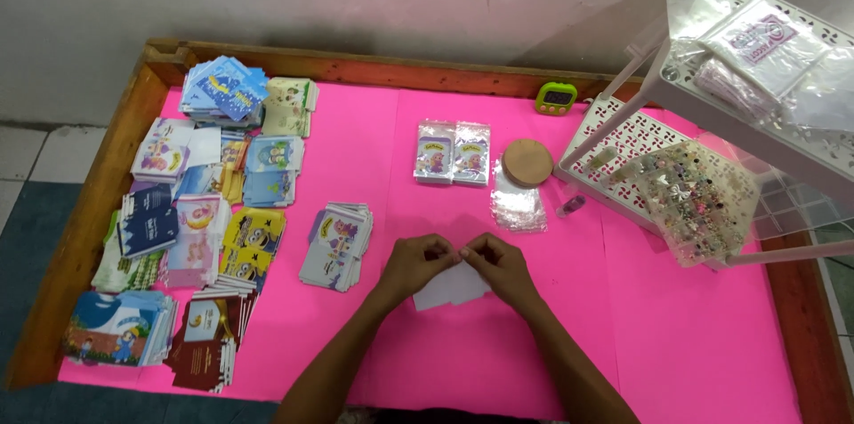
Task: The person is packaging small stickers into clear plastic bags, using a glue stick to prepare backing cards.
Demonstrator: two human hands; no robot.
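Observation:
My left hand and my right hand meet at the fingertips above the pink table, pinching something very small between them; what it is I cannot tell. Under both hands lie white cards. A stack of cartoon-printed packets sits just left of my left hand. Small clear plastic bags lie just beyond my right hand, beside a round wooden lid. Two filled packets lie side by side farther back.
Several piles of colourful printed packets cover the table's left side. A white perforated rack stands at the right, holding plastic bags and a clear box of small trinkets. A green timer sits by the wooden back rim.

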